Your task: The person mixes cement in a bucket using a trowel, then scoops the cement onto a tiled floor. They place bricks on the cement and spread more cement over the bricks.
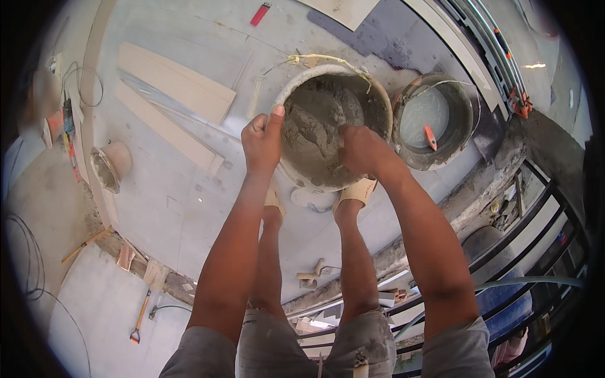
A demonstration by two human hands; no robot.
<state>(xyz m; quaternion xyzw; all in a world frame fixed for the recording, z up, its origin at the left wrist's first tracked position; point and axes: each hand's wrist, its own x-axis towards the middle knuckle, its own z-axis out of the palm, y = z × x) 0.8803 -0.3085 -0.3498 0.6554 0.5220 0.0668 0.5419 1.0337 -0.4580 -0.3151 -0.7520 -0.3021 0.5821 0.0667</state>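
A round bucket [379, 104] of wet grey mortar [304, 126] stands on the floor in front of my feet. My left hand [261, 143] is closed on its left rim, thumb on top. Inside the bucket's right side, my right hand [365, 150] is closed in a fist over the mortar. A grey, mortar-smeared shape shows just beyond that fist, but whatever it grips is too covered to identify. Right beside it sits a second bucket [465, 129] with cloudy water [419, 113] and an orange-handled tool [430, 137] in it.
Long beige tile strips [179, 82] lie at the left, with a bucket-like container [113, 165] on its side beyond them. A red lighter-shaped object [260, 14] is at the far edge. Black metal railing [535, 252] and a rough ledge [479, 170] run along the right.
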